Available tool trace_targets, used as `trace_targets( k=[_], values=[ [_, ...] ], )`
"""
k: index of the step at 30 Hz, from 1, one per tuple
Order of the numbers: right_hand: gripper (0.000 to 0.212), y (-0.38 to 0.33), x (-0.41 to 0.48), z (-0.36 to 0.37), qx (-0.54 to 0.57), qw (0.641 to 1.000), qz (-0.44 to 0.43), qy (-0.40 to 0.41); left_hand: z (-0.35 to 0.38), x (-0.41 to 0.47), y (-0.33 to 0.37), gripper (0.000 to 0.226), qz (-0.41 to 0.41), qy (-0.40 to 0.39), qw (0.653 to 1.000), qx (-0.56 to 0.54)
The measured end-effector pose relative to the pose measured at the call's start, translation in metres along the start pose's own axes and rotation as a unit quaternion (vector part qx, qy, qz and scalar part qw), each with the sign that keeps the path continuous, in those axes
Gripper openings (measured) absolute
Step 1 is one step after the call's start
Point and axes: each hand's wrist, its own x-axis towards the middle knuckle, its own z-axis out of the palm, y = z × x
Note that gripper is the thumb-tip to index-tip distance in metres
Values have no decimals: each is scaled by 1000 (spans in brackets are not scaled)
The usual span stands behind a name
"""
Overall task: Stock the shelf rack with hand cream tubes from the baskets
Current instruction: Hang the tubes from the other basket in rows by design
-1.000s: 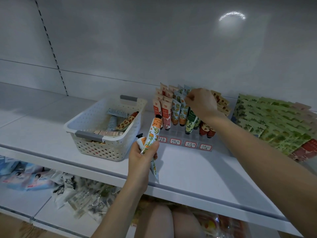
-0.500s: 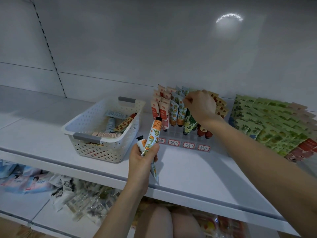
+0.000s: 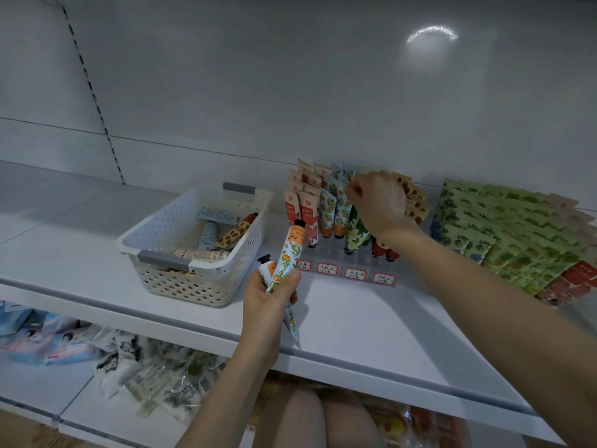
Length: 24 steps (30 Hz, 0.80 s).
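The white metal shelf (image 3: 97, 253) carries a white perforated plastic basket (image 3: 155, 234) with grey handles and loose tubes inside. Beside it is a clear tiered plastic rack (image 3: 326, 253) with red-edged labels, then a fanned stack of green printed sachets (image 3: 517, 234). In the rack, the printed standing tubes (image 3: 326, 211) sit cap-down and packed close, so the likeliest mishap is a domino. The right wrist hangs low over the front rows, and a nudge there could tip neighbours or shove the light rack. A lesser risk is that 2 tubes share 1 grip, so 1 may slip during a handover.

The right hand (image 3: 378, 202) reaches over the rear rows, knuckles up. Its curled fingertips seem to pinch the crimped top of 1 of the standing tubes; which, the hand hides. The left hand (image 3: 268, 295) waits near the shelf edge, fingers wrapped round 2 black-capped orange-flower tubes (image 3: 287, 257), caps up.
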Motion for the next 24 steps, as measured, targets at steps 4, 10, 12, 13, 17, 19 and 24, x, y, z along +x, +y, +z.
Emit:
trace_targets(
  k=[4,10,12,13,17,19,24],
  values=[
    [32,1,-2,3,9,1000,-4,13,0,0,1,12,-2,1,1000,-4],
    [32,1,1,4,2,1000,-6,11,0,1,-1,11,0,-1,1000,-1],
    [33,4,-1,8,9,999,-19,40,0,1,-2,11,2,-1,1000,3],
    [32,5,-3,10,13,998,-25,58,0,1,-2,11,2,-1,1000,4],
    [32,6,-5,14,14,996,-34,84,-1,1,-3,11,2,-3,1000,0],
    [31,6,-5,13,15,995,-41,92,-1,1,-4,10,-1,-3,1000,-3],
    [33,5,-4,11,-4,997,-40,70,-2,3,-5,10,-1,-4,1000,0]
  ],
)
